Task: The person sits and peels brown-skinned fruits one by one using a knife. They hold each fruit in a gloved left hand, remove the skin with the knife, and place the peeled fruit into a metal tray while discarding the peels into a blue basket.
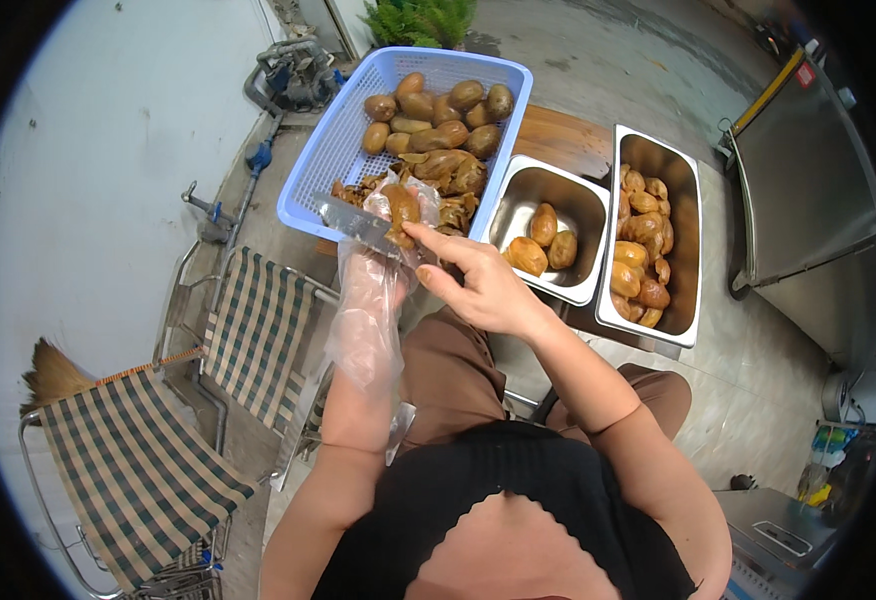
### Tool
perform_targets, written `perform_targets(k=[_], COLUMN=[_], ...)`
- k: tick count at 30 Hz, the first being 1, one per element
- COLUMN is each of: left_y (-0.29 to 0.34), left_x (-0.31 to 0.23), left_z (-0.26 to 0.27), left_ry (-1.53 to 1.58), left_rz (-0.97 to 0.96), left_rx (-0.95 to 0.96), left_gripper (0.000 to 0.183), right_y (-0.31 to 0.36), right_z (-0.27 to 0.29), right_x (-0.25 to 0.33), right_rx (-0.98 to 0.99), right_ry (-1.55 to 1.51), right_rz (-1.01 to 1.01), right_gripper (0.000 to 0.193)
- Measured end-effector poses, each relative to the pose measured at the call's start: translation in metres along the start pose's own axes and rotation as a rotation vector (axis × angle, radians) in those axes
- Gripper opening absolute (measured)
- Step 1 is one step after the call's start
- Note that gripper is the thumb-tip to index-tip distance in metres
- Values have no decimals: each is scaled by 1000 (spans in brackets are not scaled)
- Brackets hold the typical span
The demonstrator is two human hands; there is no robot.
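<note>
My left hand, in a clear plastic glove, is closed around a brown oval fruit above the near end of a blue plastic basket. A wide-bladed knife crosses in front of that fruit. My bare right hand pinches the knife between thumb and fingers, its handle hidden, with the index fingertip at the fruit's lower end. Several whole brown fruits lie at the far side of the basket. Brown peel scraps are heaped nearest my hands.
To the right, a small steel pan holds three peeled fruits. Beside it, a long steel pan holds several more. Both stand by a wooden surface. Checked folding chairs are at left, a steel cabinet at right.
</note>
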State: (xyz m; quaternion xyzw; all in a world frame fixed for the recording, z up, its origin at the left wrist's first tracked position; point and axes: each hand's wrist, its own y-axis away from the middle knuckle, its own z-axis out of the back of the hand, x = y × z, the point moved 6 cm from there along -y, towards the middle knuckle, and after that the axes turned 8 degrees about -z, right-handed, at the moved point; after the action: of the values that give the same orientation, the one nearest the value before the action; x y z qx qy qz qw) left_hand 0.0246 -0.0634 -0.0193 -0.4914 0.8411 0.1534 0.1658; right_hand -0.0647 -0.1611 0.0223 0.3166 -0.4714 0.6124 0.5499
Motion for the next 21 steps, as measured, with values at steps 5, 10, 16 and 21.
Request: perform_targets(k=[5,10,16,21], left_y=[-1,5,5,0], left_x=[-14,-14,-23,-17], left_z=[-1,-10,0,4], left_ry=[-177,-189,33,227], left_rz=[-136,-35,-35,-90], left_rx=[105,170,184,-43], left_gripper=[35,37,37,34], right_y=[-4,-7,-10,-11], right_z=[7,21,30,10], right_x=[-15,-27,-31,-36], right_rx=[94,27,-26,59], right_ry=[-412,-563,-592,-429], right_rz=[-259,-335,-434,-488], right_gripper=[46,46,50,55])
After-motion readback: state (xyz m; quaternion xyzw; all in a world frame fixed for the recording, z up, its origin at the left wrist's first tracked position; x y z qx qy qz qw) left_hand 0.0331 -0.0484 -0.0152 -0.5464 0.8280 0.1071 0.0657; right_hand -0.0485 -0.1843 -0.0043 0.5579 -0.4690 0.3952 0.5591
